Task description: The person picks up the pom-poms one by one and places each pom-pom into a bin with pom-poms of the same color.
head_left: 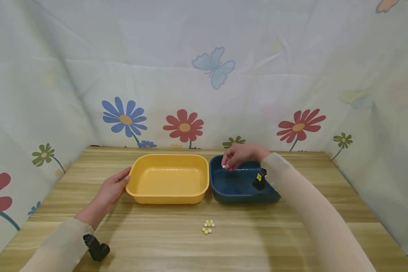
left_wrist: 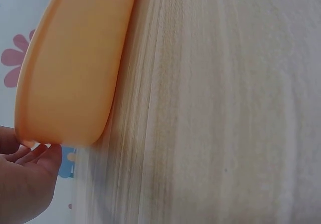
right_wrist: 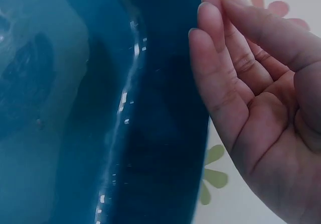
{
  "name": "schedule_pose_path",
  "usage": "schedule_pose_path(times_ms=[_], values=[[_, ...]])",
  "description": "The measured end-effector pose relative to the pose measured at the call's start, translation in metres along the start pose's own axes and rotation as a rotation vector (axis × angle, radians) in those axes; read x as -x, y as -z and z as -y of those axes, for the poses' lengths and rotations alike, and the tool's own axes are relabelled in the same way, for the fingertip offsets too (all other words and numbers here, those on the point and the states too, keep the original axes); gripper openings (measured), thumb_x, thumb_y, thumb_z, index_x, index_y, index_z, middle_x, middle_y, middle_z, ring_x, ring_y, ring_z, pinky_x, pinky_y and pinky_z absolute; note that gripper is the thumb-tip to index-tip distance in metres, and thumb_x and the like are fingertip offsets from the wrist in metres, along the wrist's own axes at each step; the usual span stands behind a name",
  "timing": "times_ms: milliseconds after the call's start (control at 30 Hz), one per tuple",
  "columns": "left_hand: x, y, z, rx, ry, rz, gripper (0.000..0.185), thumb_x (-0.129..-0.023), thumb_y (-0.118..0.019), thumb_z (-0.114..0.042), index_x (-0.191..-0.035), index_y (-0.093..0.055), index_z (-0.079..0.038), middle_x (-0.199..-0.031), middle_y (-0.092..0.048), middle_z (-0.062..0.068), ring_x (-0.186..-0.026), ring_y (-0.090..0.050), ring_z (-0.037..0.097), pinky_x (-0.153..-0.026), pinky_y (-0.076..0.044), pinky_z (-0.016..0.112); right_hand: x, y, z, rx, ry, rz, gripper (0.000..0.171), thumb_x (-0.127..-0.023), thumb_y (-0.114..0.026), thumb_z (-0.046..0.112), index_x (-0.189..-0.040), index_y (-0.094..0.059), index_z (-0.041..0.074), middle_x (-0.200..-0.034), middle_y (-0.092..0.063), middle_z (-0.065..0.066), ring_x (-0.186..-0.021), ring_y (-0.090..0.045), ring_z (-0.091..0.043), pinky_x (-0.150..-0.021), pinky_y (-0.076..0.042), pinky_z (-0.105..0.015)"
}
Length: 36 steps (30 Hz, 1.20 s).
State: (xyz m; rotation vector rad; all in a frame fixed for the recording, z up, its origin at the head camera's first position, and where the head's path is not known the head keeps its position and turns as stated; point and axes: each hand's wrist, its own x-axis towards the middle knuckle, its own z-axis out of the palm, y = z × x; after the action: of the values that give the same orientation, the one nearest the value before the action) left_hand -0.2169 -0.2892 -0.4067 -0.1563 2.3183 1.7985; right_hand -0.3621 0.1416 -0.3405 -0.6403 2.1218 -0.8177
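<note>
A yellow tray (head_left: 168,196) and a dark blue tray (head_left: 236,197) stand side by side on the wooden table. My left hand (head_left: 122,178) rests with straight fingers against the yellow tray's left wall; the left wrist view shows its fingertips (left_wrist: 42,152) at the tray's corner (left_wrist: 70,83). Above the blue tray's far left part, my right hand (head_left: 227,163) pinches a small white bead (head_left: 223,166) at its fingertips. In the right wrist view the fingers (right_wrist: 220,58) lie close together beside the blue tray's wall (right_wrist: 160,133), and the bead is hidden. Both trays look empty.
A small cluster of several white and yellow-green beads (head_left: 208,226) lies on the table (head_left: 258,241) in front of the trays. Flowered cloth walls (head_left: 204,75) close in the table at the back and on both sides.
</note>
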Motion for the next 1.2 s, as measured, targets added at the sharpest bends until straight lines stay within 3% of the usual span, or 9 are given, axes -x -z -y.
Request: schedule_pose_path(times_ms=[167, 400, 633, 867, 1100, 1200], values=[[0.0, 0.0, 0.0, -0.009, -0.007, -0.003, 0.056, -0.114, -0.027, -0.018, -0.164, -0.007, -0.004, -0.173, -0.005, 0.017, -0.159, -0.015, 0.036, -0.123, -0.029, 0.042, -0.011, -0.002, -0.01, -0.021, -0.035, 0.038, 0.015, -0.099, -0.064, 0.005, -0.112, -0.068, -0.002, -0.092, -0.073, 0.004, -0.083, -0.067, -0.008, -0.087, -0.063, -0.026], [0.002, 0.002, 0.0, -0.023, 0.003, -0.017, 0.055, -0.114, -0.028, -0.018, -0.164, -0.009, -0.004, -0.173, -0.006, 0.017, -0.159, -0.018, 0.036, -0.118, -0.037, 0.032, -0.021, -0.006, -0.019, -0.003, -0.045, 0.048, 0.015, -0.1, -0.062, 0.006, -0.112, -0.068, -0.001, -0.092, -0.072, 0.006, -0.082, -0.066, -0.004, -0.084, -0.062, -0.023], [-0.001, 0.002, 0.001, -0.003, 0.007, -0.012, 0.056, -0.114, -0.029, -0.018, -0.163, -0.009, -0.004, -0.173, -0.006, 0.017, -0.159, -0.016, 0.036, -0.121, -0.033, 0.038, -0.024, -0.007, -0.028, -0.008, -0.071, 0.048, 0.018, -0.101, -0.061, 0.006, -0.114, -0.068, -0.003, -0.092, -0.072, 0.005, -0.082, -0.067, -0.004, -0.084, -0.062, -0.024], [-0.002, 0.001, 0.002, 0.01, -0.012, -0.007, 0.056, -0.113, -0.03, -0.018, -0.163, -0.01, -0.002, -0.172, -0.006, 0.018, -0.159, -0.017, 0.036, -0.111, -0.045, 0.019, -0.027, -0.009, -0.037, -0.033, -0.088, 0.057, 0.015, -0.1, -0.061, 0.006, -0.11, -0.07, 0.0, -0.091, -0.072, 0.007, -0.081, -0.067, -0.004, -0.082, -0.062, -0.022], [-0.003, 0.001, 0.001, 0.019, 0.015, -0.016, 0.055, -0.113, -0.029, -0.017, -0.163, -0.009, -0.004, -0.173, -0.006, 0.017, -0.159, -0.016, 0.035, -0.123, -0.03, 0.041, -0.028, -0.016, -0.04, -0.037, -0.103, 0.096, 0.016, -0.1, -0.06, 0.005, -0.111, -0.07, -0.001, -0.089, -0.072, 0.008, -0.082, -0.067, -0.002, -0.083, -0.061, -0.021], [-0.003, 0.002, 0.002, 0.027, 0.015, -0.014, 0.055, -0.114, -0.029, -0.017, -0.163, -0.008, -0.004, -0.173, -0.006, 0.017, -0.16, -0.016, 0.035, -0.124, -0.027, 0.045, -0.03, -0.018, -0.04, -0.033, -0.106, 0.101, 0.016, -0.1, -0.06, 0.005, -0.111, -0.07, -0.002, -0.088, -0.071, 0.009, -0.081, -0.067, -0.002, -0.081, -0.06, -0.02]])
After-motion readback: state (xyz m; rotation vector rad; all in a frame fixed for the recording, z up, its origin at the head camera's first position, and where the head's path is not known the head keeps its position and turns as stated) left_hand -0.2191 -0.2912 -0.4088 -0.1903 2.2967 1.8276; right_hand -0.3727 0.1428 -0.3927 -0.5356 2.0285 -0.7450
